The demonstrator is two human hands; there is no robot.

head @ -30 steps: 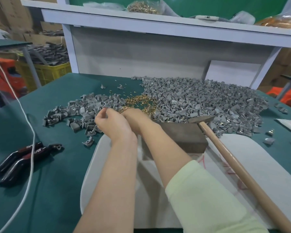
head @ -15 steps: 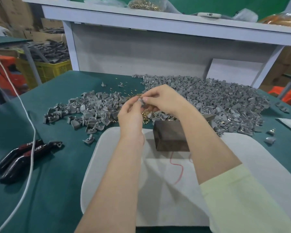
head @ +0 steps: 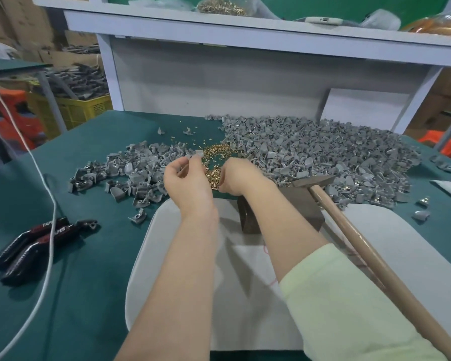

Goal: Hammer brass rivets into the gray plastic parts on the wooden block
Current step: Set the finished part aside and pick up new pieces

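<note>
Green-topped table (head: 63,295) fills the view, and at its near edge, dead centre, lies a white pad (head: 401,243). Far right of the table: the big heap of gray plastic parts (head: 323,152), spread right up to the back edge. The hammer (head: 362,246) lies free, no hand on it, its head resting on the far top of the wooden block (head: 297,204) and its wooden handle slanting across the pad to the near right corner. A smaller heap of parts (head: 130,173) sits left of centre. The block itself stands on the far edge of the pad, partly hidden behind the right forearm.

Now the hands, both up past the pad's far edge. Left hand (head: 188,183) is raised with its fingertips pinching one gray part (head: 198,153), held just above the table. Right hand (head: 241,175) is dipped into the brass rivets (head: 216,152), a small gold heap between the two gray heaps; its back faces the camera and its fingers are hidden, so I cannot tell whether they grip anything.

Near the left edge, two black-and-red tools (head: 37,243) lie side by side, and a white cable (head: 47,204) runs across them.
</note>
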